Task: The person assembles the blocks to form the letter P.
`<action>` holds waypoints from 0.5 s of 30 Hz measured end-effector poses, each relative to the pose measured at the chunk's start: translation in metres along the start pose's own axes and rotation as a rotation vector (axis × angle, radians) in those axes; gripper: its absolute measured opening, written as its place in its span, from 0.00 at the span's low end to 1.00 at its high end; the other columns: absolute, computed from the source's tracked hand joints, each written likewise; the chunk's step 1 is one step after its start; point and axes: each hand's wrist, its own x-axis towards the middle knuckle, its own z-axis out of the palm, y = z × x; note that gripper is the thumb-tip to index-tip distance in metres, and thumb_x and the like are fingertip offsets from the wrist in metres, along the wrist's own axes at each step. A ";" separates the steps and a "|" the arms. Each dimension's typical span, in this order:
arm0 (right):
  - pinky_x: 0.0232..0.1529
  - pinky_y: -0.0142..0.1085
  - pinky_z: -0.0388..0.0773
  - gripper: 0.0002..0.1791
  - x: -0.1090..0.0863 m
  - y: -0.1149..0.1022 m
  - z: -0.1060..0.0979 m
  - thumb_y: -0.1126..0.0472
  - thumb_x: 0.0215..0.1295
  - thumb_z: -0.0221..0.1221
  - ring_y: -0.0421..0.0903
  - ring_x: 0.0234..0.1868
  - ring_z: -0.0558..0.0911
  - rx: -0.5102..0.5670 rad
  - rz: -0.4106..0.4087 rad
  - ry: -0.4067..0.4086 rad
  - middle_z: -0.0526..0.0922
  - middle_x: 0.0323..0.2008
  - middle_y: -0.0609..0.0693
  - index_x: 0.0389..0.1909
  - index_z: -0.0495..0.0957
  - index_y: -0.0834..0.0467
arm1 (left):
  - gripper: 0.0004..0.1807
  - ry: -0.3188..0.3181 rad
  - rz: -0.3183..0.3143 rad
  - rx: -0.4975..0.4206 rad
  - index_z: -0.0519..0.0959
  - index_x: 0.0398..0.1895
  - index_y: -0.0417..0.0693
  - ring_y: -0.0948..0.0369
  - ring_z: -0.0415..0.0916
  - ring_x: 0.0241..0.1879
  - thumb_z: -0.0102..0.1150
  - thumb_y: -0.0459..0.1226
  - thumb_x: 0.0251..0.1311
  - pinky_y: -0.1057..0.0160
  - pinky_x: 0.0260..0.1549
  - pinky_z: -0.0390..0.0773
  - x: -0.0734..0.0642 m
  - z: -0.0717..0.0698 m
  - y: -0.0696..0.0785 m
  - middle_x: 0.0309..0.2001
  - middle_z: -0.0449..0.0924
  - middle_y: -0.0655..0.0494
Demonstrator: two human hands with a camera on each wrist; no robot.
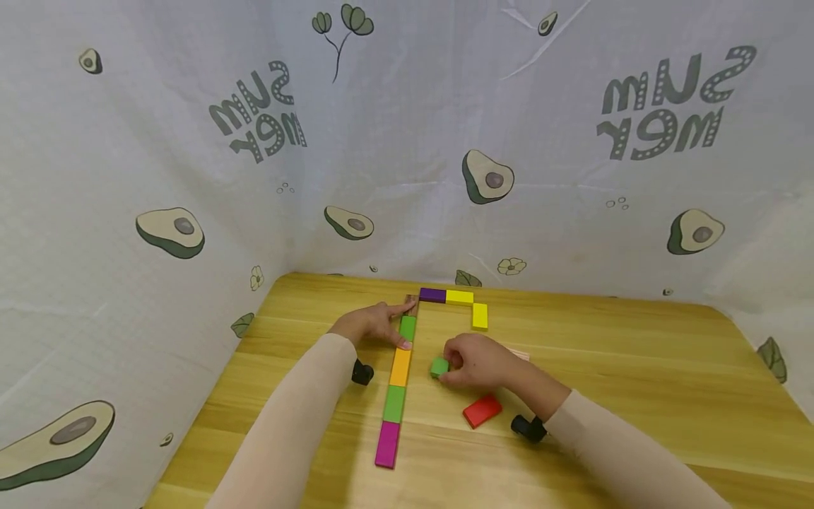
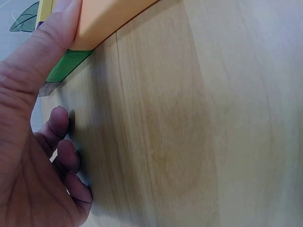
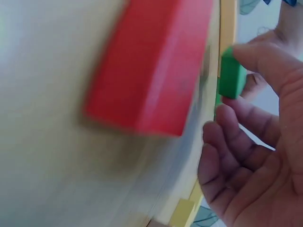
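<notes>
My right hand (image 1: 480,360) pinches a green block (image 3: 232,78) between thumb and index finger, just right of a long row of blocks. The other fingers curl loosely below it in the right wrist view. My left hand (image 1: 374,324) reaches over the row, its index finger stretched onto a brown block (image 1: 412,300) at the far end. Its thumb touches the row near where a green block (image 1: 408,326) meets an orange block (image 1: 400,367). Nearer to me the row continues with another green block (image 1: 394,404) and a magenta block (image 1: 387,444).
At the row's far end, a purple block (image 1: 432,295) and a yellow block (image 1: 459,297) run rightward; another yellow block (image 1: 480,317) turns toward me. A red block (image 1: 482,411) lies near my right wrist. Partly hidden behind that hand is a pale striped block (image 1: 520,354).
</notes>
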 end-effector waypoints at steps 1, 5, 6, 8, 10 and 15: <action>0.32 0.32 0.73 0.15 0.005 -0.001 0.000 0.47 0.58 0.72 0.39 0.29 0.73 0.016 0.003 0.020 0.77 0.26 0.41 0.32 0.79 0.52 | 0.56 0.002 0.002 -0.002 0.49 0.77 0.90 0.39 0.50 0.80 0.74 0.64 0.48 0.34 0.75 0.56 0.000 0.000 0.000 0.81 0.50 0.42; 0.34 0.33 0.76 0.15 0.024 -0.003 0.000 0.48 0.60 0.71 0.40 0.29 0.75 0.070 0.038 0.057 0.79 0.27 0.41 0.38 0.81 0.54 | 0.56 0.006 0.003 0.002 0.50 0.77 0.90 0.39 0.52 0.79 0.74 0.65 0.46 0.34 0.75 0.57 -0.001 -0.001 0.000 0.81 0.51 0.42; 0.34 0.33 0.76 0.15 0.028 -0.003 0.000 0.49 0.61 0.71 0.40 0.29 0.76 0.078 0.039 0.062 0.80 0.27 0.42 0.40 0.81 0.55 | 0.56 0.005 0.001 0.006 0.50 0.77 0.90 0.39 0.52 0.79 0.74 0.65 0.46 0.34 0.74 0.57 -0.001 -0.001 0.001 0.81 0.51 0.42; 0.34 0.33 0.77 0.16 0.036 -0.004 0.002 0.50 0.62 0.70 0.39 0.28 0.76 0.084 0.043 0.065 0.81 0.27 0.42 0.42 0.81 0.55 | 0.56 0.003 -0.001 0.013 0.50 0.77 0.90 0.39 0.52 0.79 0.74 0.65 0.46 0.33 0.74 0.58 -0.002 -0.001 0.001 0.81 0.52 0.41; 0.34 0.33 0.77 0.16 0.042 -0.005 0.003 0.51 0.63 0.70 0.39 0.28 0.77 0.086 0.042 0.064 0.82 0.26 0.42 0.43 0.81 0.56 | 0.56 0.004 0.000 0.020 0.49 0.78 0.90 0.39 0.52 0.79 0.74 0.65 0.46 0.32 0.73 0.58 -0.002 -0.001 0.001 0.81 0.52 0.41; 0.34 0.33 0.77 0.15 0.049 -0.008 0.007 0.51 0.63 0.70 0.39 0.27 0.77 0.083 0.050 0.050 0.83 0.26 0.43 0.42 0.82 0.57 | 0.57 0.006 0.008 0.020 0.50 0.78 0.89 0.39 0.52 0.79 0.74 0.65 0.46 0.31 0.73 0.58 -0.001 0.000 0.000 0.81 0.52 0.41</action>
